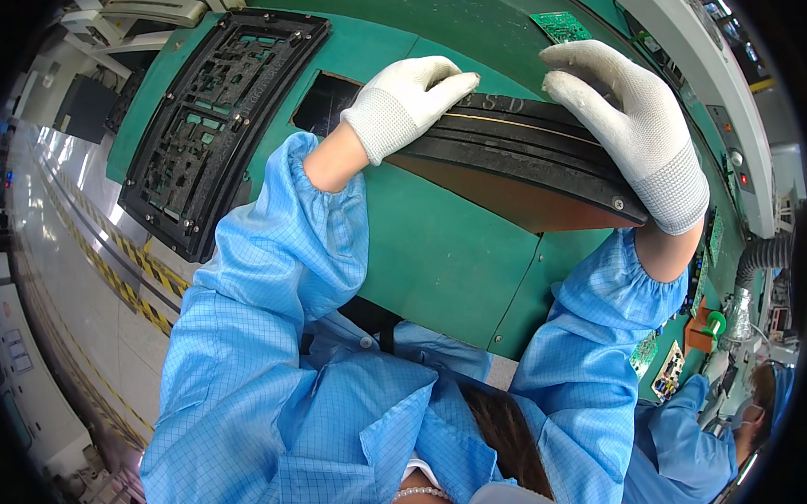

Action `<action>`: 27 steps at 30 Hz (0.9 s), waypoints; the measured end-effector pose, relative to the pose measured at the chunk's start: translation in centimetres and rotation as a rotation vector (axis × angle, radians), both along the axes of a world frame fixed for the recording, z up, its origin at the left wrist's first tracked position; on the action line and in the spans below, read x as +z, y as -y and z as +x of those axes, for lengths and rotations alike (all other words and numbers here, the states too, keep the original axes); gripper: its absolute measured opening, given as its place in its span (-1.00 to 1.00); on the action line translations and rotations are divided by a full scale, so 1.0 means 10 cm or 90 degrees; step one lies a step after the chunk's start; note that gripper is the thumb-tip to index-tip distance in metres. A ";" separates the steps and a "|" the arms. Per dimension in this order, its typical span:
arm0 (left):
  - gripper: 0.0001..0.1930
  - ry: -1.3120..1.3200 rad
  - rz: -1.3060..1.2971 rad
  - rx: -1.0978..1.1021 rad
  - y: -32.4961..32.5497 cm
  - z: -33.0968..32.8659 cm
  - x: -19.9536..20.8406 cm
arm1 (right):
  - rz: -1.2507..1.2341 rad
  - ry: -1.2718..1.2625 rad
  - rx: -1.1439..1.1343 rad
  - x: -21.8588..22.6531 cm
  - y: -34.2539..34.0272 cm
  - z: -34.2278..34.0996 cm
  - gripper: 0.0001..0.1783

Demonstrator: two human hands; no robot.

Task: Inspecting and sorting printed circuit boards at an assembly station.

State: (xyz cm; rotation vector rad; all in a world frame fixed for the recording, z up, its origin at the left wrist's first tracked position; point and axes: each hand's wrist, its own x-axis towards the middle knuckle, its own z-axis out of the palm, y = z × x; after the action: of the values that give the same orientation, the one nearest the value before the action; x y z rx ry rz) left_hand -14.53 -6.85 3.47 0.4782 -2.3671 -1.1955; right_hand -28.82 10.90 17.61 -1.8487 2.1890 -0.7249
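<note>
A black slotted frame (pixel 523 136) with a reddish-brown flat face is tilted up over the green bench top (pixel 429 280). White-gloved, my left hand (pixel 413 101) is closed on its far left part, thumb and fingers at the upper edge. At the other end my right hand (pixel 635 122), also gloved, wraps over the upper right edge with fingers curved to the left. The undersides of both hands' grips are partly hidden. To the left of my left hand lies a black soldering pallet (pixel 226 126) with many cutouts and screws along its rim.
A green circuit board (pixel 561 27) lies at the far side. More boards (pixel 669 372), a green spool (pixel 713 325) and a flexible duct (pixel 763 263) stand on the right. A co-worker in blue (pixel 685 448) sits at lower right. Yellow-black floor tape (pixel 131 278) runs on the left.
</note>
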 end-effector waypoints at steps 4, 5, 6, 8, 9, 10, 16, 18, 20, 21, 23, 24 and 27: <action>-0.51 -0.064 -0.020 0.006 0.00 -0.01 -0.03 | 0.003 0.003 0.003 -0.01 0.00 0.00 -0.60; -0.51 -0.058 -0.020 0.012 0.00 -0.02 -0.03 | 0.001 0.007 0.005 -0.01 -0.01 0.00 -0.60; -0.51 -0.056 -0.014 0.012 0.00 -0.02 -0.04 | -0.009 0.016 0.005 -0.01 -0.01 0.00 -0.60; -0.51 -0.053 -0.008 0.012 0.00 -0.02 -0.04 | -0.002 0.006 0.009 -0.01 0.00 0.00 -0.60; -0.50 -0.049 -0.001 0.012 0.00 -0.02 -0.04 | -0.007 0.010 0.003 -0.01 0.00 -0.01 -0.60; -0.50 -0.057 0.005 0.007 0.00 -0.02 -0.04 | -0.003 0.003 0.010 -0.01 0.00 -0.01 -0.60; -0.50 -0.055 0.004 0.005 0.00 -0.01 -0.03 | -0.004 0.000 0.010 -0.01 0.00 -0.01 -0.61; -0.50 -0.045 0.000 0.010 0.00 -0.01 -0.02 | -0.009 0.007 0.008 -0.01 -0.01 -0.01 -0.61; -0.50 -0.047 -0.004 0.009 0.00 -0.01 -0.02 | -0.004 0.002 0.013 -0.01 -0.01 0.00 -0.61; -0.50 -0.046 -0.001 0.010 0.00 -0.01 -0.02 | -0.012 0.006 0.011 0.00 -0.01 0.00 -0.60; -0.50 -0.045 0.002 0.012 -0.01 -0.01 -0.02 | -0.007 -0.002 0.014 0.00 -0.01 0.00 -0.60; -0.50 -0.045 0.000 0.012 0.00 -0.01 -0.02 | -0.014 0.001 0.010 0.00 -0.01 0.00 -0.60; -0.50 -0.046 0.002 0.010 0.00 -0.01 -0.02 | -0.011 0.012 0.009 -0.01 -0.01 -0.01 -0.60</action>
State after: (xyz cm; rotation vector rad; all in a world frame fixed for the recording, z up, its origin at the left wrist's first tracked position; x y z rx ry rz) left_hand -14.61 -6.80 3.24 0.4473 -2.2969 -1.1891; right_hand -28.88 11.00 17.56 -1.8556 2.1626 -0.7569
